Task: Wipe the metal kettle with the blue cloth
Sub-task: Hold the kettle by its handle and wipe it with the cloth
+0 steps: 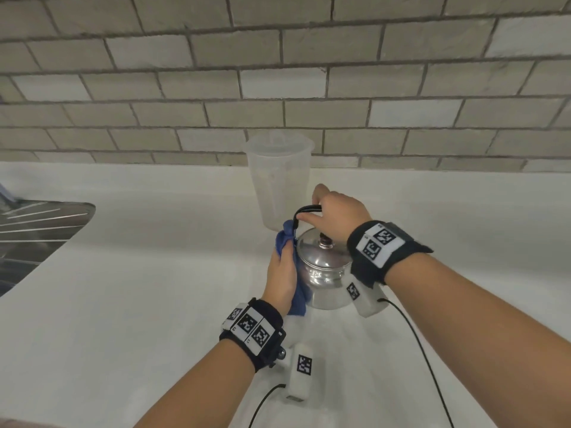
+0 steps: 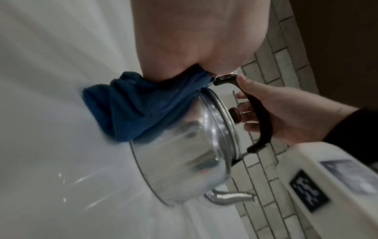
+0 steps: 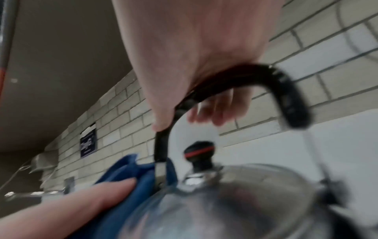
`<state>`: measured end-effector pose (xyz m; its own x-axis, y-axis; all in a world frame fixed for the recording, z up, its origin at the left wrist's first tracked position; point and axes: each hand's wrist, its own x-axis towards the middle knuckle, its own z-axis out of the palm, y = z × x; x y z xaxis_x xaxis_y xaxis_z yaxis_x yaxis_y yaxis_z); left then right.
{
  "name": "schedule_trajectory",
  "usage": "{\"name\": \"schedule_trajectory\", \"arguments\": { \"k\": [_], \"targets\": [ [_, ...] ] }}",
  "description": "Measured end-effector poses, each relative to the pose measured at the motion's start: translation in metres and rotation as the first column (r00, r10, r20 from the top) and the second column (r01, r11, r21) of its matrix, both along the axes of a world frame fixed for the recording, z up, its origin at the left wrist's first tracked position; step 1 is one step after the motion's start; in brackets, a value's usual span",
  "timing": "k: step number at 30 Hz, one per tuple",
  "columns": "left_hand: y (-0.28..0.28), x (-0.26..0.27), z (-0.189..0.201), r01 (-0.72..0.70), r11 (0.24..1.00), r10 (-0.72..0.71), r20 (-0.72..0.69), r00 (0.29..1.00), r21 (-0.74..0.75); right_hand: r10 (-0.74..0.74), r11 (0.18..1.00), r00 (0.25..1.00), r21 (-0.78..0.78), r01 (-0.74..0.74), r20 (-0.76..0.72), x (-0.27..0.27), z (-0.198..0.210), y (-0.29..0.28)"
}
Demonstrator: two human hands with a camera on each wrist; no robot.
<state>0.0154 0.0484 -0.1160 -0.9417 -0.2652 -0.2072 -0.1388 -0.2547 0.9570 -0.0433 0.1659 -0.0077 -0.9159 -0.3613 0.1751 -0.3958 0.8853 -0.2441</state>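
Observation:
The shiny metal kettle (image 1: 323,270) stands on the white counter (image 1: 154,288), lid on, with a dark knob (image 1: 326,241). My right hand (image 1: 335,211) grips its black arched handle (image 1: 309,208) from above; the fingers curl under the handle (image 2: 260,113). My left hand (image 1: 279,270) holds the bunched blue cloth (image 1: 287,236) against the kettle's left side. In the left wrist view the cloth (image 2: 132,103) drapes from under my palm over the kettle (image 2: 184,153) wall, and the spout (image 2: 231,196) points away. In the right wrist view my thumb (image 3: 106,190) lies on the cloth (image 3: 131,168).
A translucent plastic jug (image 1: 279,180) stands just behind the kettle against the grey brick wall (image 1: 278,88). A steel sink drainboard (image 1: 37,233) lies at the far left. Cables (image 1: 417,350) from the wrist cameras trail over the counter near me.

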Motion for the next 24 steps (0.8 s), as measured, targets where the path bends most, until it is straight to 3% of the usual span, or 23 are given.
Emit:
{"name": "schedule_trajectory", "arguments": {
  "k": [3, 5, 8, 11, 14, 16, 19, 22, 24],
  "targets": [
    [0.007, 0.008, -0.003, 0.006, 0.998, -0.008, -0.039, 0.999, -0.056, 0.087, 0.995, 0.98, -0.056, -0.079, 0.177, -0.006, 0.001, 0.017],
    [0.011, 0.012, -0.005, -0.017, 0.995, 0.008, -0.093, 0.996, -0.099, 0.075, 0.997, 0.983, -0.046, -0.069, 0.169, -0.006, -0.001, 0.018],
    [0.018, 0.018, -0.005, -0.038, 0.988, 0.009, -0.191, 0.982, -0.15, -0.039, 0.999, 0.989, -0.024, 0.043, 0.146, -0.007, -0.006, 0.015],
    [0.025, 0.022, -0.005, -0.063, 0.965, -0.015, -0.296, 0.955, -0.253, -0.169, 0.981, 0.958, -0.057, 0.186, 0.231, -0.01, -0.009, 0.017],
    [0.033, 0.024, -0.015, -0.133, 0.882, -0.056, -0.38, 0.923, -0.452, -0.215, 0.96, 0.923, -0.102, 0.259, 0.317, -0.011, -0.011, 0.018],
    [0.04, 0.028, -0.017, -0.148, 0.812, -0.075, -0.353, 0.933, -0.564, -0.221, 0.949, 0.906, -0.135, 0.285, 0.361, -0.011, -0.011, 0.018],
    [0.037, 0.032, -0.016, -0.108, 0.836, -0.101, -0.344, 0.933, -0.539, -0.088, 0.939, 0.9, -0.266, 0.218, 0.428, -0.006, -0.004, 0.026],
    [0.024, 0.025, -0.016, -0.032, 0.886, -0.143, -0.338, 0.93, -0.463, 0.206, 0.888, 0.868, -0.459, 0.028, 0.452, 0.002, 0.007, 0.042],
    [0.013, 0.02, -0.015, 0.009, 0.896, -0.189, -0.361, 0.913, -0.445, 0.342, 0.878, 0.817, -0.467, -0.103, 0.464, 0.004, 0.015, 0.05]
  ]
}}
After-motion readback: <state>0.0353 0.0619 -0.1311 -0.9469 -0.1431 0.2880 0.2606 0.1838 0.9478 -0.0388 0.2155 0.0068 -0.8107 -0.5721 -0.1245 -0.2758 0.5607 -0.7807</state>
